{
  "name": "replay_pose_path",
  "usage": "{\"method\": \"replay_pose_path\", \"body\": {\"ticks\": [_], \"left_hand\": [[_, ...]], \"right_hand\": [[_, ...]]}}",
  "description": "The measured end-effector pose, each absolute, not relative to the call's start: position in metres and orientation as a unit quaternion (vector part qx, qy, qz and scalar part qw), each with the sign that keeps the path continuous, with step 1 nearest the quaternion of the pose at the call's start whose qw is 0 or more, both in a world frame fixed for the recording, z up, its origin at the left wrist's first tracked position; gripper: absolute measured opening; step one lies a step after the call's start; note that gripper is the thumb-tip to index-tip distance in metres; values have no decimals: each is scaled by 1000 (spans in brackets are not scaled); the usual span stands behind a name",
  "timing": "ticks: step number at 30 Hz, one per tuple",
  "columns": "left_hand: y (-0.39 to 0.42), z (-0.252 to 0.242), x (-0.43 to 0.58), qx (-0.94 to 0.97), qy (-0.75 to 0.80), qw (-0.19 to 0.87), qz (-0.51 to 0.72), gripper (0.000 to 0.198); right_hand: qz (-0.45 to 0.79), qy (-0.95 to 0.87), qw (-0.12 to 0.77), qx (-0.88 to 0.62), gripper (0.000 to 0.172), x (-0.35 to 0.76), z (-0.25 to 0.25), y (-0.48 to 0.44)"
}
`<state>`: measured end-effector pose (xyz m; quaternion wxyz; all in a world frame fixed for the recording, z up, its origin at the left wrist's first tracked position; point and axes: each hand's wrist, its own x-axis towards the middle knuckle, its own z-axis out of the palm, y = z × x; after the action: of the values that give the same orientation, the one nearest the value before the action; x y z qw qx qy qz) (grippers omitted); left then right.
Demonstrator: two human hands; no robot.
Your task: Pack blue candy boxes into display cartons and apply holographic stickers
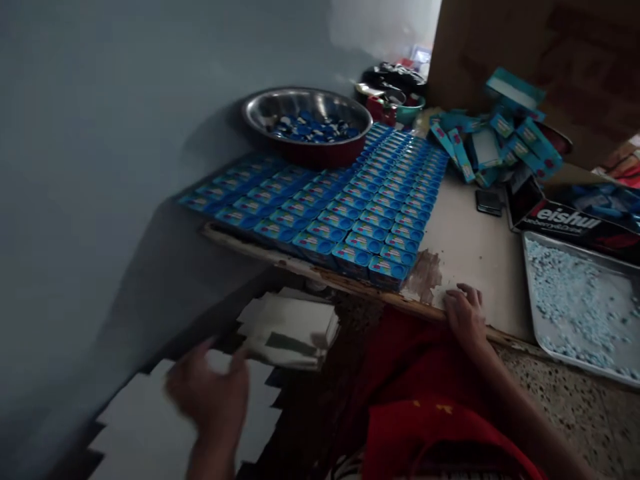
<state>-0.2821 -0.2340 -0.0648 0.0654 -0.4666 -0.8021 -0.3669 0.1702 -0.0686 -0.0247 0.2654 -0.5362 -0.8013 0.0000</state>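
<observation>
My left hand (210, 393) is blurred by motion low at the left, over stacks of flat white card sheets (287, 327) that lie below the table edge. I cannot make out its fingers or whether it holds a sheet. My right hand (465, 313) rests on the worn front edge of the white table (475, 247), fingers curled over the rim and holding nothing. Just left of it, many small blue boxes (350, 200) stand packed in rows on the table.
A steel bowl (307, 120) with small blue pieces sits behind the rows. A heap of loose blue cartons (500, 140) lies at the back right. A metal tray (580, 307) of pale blue pellets is at the right, beside a dark printed box (570, 220). A grey wall fills the left.
</observation>
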Motion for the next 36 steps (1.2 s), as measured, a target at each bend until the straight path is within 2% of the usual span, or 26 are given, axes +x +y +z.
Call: {"method": "replay_pose_path", "body": {"ticks": [3, 6, 11, 15, 20, 25, 28, 31, 34, 36], "left_hand": [[-166, -33, -219, -495, -732, 136, -448, 30], [-128, 12, -147, -593, -618, 202, -474, 16], [-101, 54, -74, -726, -460, 208, -466, 27], [-42, 65, -84, -768, -502, 143, -371, 23], [51, 64, -144, -800, -556, 19, -225, 64], [67, 51, -170, -823, -544, 4, -166, 75], [61, 54, -172, -819, -555, -4, -146, 79], [60, 59, -171, -821, -554, -11, -135, 81], [60, 63, -167, -827, -546, -9, -133, 76], [62, 70, -164, -831, -538, -12, -142, 67]], "right_hand": [[0, -776, 275, -568, 31, 171, -26, -65], [-11, -764, 279, -582, 36, 171, -32, -63], [-44, -777, 230, -584, 40, 169, -44, -62], [-53, -822, 174, -540, 45, 164, -34, -61], [-16, -867, 160, -471, 50, 161, -14, -58], [-3, -865, 179, -469, 58, 169, -26, -50], [-15, -861, 191, -471, 49, 175, -35, -51], [15, -845, 219, -488, 34, 172, -33, -51], [101, -812, 229, -527, 14, 164, -9, -19], [154, -800, 224, -534, 14, 160, 21, 37]]}}
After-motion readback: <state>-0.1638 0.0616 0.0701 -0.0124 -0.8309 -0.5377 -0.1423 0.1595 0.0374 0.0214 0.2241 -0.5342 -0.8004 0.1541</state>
